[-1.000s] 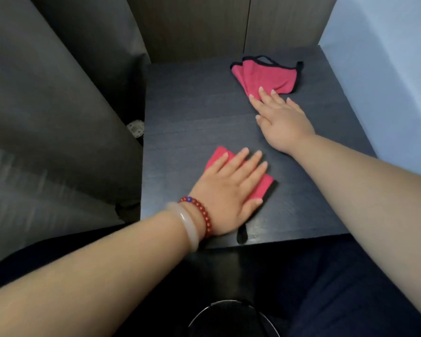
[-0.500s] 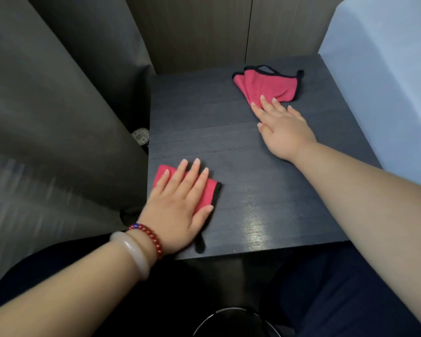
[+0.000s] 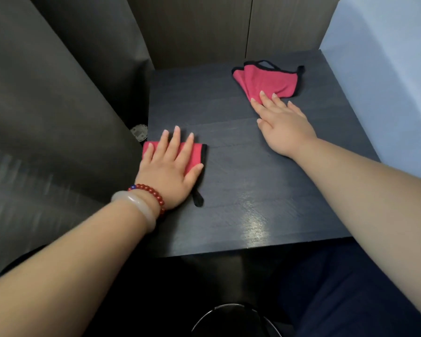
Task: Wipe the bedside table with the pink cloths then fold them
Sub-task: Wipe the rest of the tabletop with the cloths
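Pink microfibre, edged in black, makes the small folded cloth [image 3: 197, 155] that lies at the left edge of the dark wooden bedside table [image 3: 253, 190], about halfway along its depth. The person's left hand [image 3: 170, 166] presses flat on this cloth, with the fingers straight and a little spread, so most of the cloth is covered. A black hanging loop [image 3: 197, 200] comes out beside the heel of the hand. A second pink cloth with black trim [image 3: 270, 81] lies loosely folded in the far right part of the table, well apart from the first one. The right hand [image 3: 282, 122] lies flat too, fingers straight and spread, and its fingertips rest on the near corner of this cloth while the palm is on the bare wood. On the left wrist sit a red bead bracelet [image 3: 151, 193] and a pale smooth bangle [image 3: 136, 205]. Grey fabric [image 3: 46, 117] hangs at the left of the table, a light blue padded surface [image 3: 387, 81] stands at its right, and brown wooden panels [image 3: 204, 27] are behind it.
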